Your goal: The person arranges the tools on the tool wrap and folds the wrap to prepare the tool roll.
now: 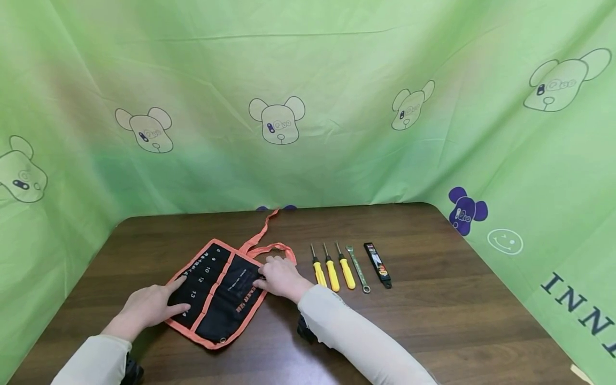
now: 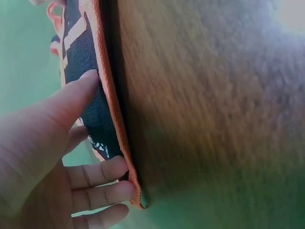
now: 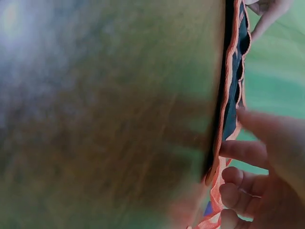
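The left hand (image 1: 151,306) lies over the left edge of a black tool pouch (image 1: 221,311), its fingers spread wide; thumb and forefinger rest on the dark cloth, well apart, and the wrist view shows more fingertips against the orange edging (image 2: 114,109). At the pouch's right corner the right hand (image 1: 284,278) has its fingers loosely bent, with a narrow gap between thumb and forefinger — the thumb on the upper face, the forefinger touching the edge; whether it presses there I cannot tell.

The pouch lies flat on the desk (image 1: 462,310), left of centre and turned at an angle, one corner towards the person. A row of white numbers runs down its left panel, an orange band crosses its middle, and a small metal eyelet (image 1: 222,340) sits near the closest corner. An orange strap (image 1: 262,231) trails from its far side towards the back of the desk.

Right of the right hand lie three yellow-handled screwdrivers (image 1: 332,275) — the leftmost partly hidden by the sleeve (image 1: 366,331) — then a wrench (image 1: 358,269) and a slim black packet (image 1: 377,265). A green cloth (image 1: 337,64) printed with mouse-like heads hangs behind.
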A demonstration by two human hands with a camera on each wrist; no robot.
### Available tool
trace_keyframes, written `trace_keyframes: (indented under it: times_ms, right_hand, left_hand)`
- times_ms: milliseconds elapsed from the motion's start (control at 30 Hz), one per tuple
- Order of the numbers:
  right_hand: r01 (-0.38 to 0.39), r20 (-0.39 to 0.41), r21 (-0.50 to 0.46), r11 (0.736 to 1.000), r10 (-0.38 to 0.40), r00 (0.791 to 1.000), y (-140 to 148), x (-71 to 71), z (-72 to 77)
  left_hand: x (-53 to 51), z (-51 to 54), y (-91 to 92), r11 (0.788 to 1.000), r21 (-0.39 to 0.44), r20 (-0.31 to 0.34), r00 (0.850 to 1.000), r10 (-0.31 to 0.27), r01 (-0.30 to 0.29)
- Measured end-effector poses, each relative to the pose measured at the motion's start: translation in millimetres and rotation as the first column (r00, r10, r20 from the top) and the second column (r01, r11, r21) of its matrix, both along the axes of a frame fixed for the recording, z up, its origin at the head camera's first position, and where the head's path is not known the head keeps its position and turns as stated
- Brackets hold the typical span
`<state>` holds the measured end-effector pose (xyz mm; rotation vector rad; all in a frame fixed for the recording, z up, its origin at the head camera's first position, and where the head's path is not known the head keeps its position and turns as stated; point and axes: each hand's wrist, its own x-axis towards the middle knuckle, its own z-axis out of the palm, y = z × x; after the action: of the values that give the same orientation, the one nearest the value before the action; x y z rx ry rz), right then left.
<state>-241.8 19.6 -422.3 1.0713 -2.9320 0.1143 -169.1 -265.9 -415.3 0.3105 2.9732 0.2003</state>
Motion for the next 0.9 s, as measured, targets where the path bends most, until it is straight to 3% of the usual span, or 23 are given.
trace_keyframes:
  times_ms: [133, 233, 433, 500, 600, 667, 733, 800, 900]
  right_hand:
    - [0.043, 0.097, 0.023, 0.999, -0.045, 0.994, -0.3, -0.2, -0.3]
    - [0.044, 0.115, 0.063, 0.997, -0.051, 0.992, 0.6, -0.7, -0.9]
    - [0.052, 0.126, 0.083, 0.995, -0.063, 0.99, 5.7, -2.8, -1.7]
    - [0.053, 0.127, 0.072, 0.996, -0.062, 0.99, 7.6, -3.1, -0.8]
    - [0.055, 0.134, 0.051, 0.997, -0.061, 0.989, 8.8, -2.9, 1.3]
    - [0.055, 0.136, 0.038, 0.998, -0.059, 0.989, 9.1, -2.9, 2.2]
    - [0.055, 0.137, 0.029, 0.998, -0.059, 0.989, 9.5, -3.6, 3.0]
    - [0.051, 0.133, 0.017, 0.999, -0.053, 0.99, 10.7, -4.9, 3.7]
    - [0.039, 0.127, -0.013, 0.999, -0.037, 0.991, 14.1, -6.6, 2.8]
  left_hand:
    - [0.7, -0.2, 3.8, 1.0, 0.003, 0.005, 1.0, -0.016, 0.016]
    - [0.9, -0.7, 6.3, 0.999, 0.013, -0.007, 1.0, -0.03, 0.03]
    - [0.1, -2.7, 8.5, 0.995, 0.035, -0.104, 0.991, -0.085, 0.089]
    - [-0.2, -3.5, 8.2, 0.991, 0.039, -0.155, 0.981, -0.117, 0.125]
    - [-1.5, -5.7, 7.3, 0.979, 0.048, -0.238, 0.954, -0.183, 0.2]
    - [-2.6, -7.6, 7.1, 0.967, 0.064, -0.272, 0.937, -0.221, 0.246]
    - [-4.4, -9.6, 7.5, 0.955, 0.088, -0.274, 0.929, -0.25, 0.283]
    - [-6.0, -10.2, 9.5, 0.948, 0.125, -0.238, 0.936, -0.259, 0.293]
    - [-7.2, -11.4, 15.3, 0.948, 0.179, -0.162, 0.958, -0.236, 0.264]
